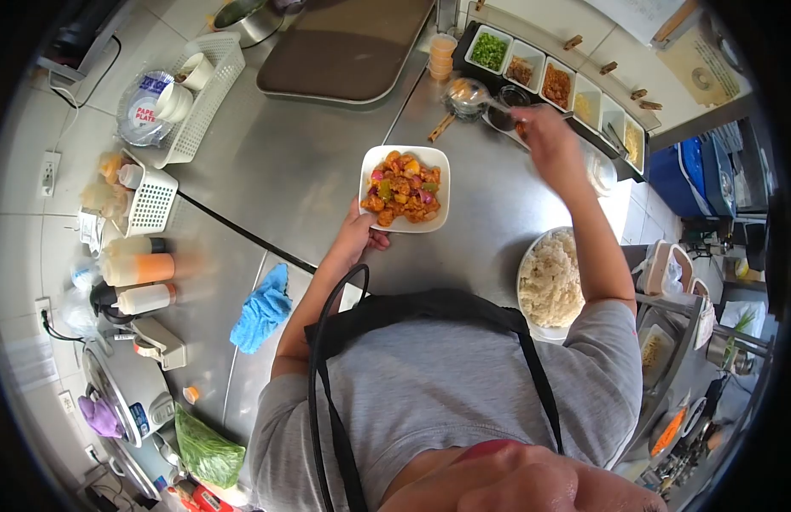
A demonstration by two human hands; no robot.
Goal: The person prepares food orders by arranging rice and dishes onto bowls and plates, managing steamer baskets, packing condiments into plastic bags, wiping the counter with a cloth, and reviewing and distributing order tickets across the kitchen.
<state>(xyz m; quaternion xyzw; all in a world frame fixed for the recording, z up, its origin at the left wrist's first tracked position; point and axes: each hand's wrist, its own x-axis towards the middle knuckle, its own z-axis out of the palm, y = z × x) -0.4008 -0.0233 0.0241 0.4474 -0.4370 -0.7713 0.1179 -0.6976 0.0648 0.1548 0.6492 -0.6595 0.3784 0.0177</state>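
A square white bowl [367, 171] filled with glazed meat chunks, peppers and purple onion [404, 192] stands over the steel counter. My left hand [361, 232] is closed on its lower left rim, with the thumb by the edge. My right hand [549, 145] is raised at the upper right, blurred by motion. Its fingers look closed on the end of a smeared, shiny spoon [498, 105]. The spoon's far end reaches a round clear container [466, 92], where details are unclear. Close to that lies a short wooden handle [441, 128].
Topping tubs [556, 84] line the back right, beside stacked sauce cups [442, 55]. A white bowl of rice [551, 277] sits near my right elbow. A brown tray [344, 51], white baskets [199, 94], sauce bottles [139, 269] and a blue cloth [261, 309] occupy the left side.
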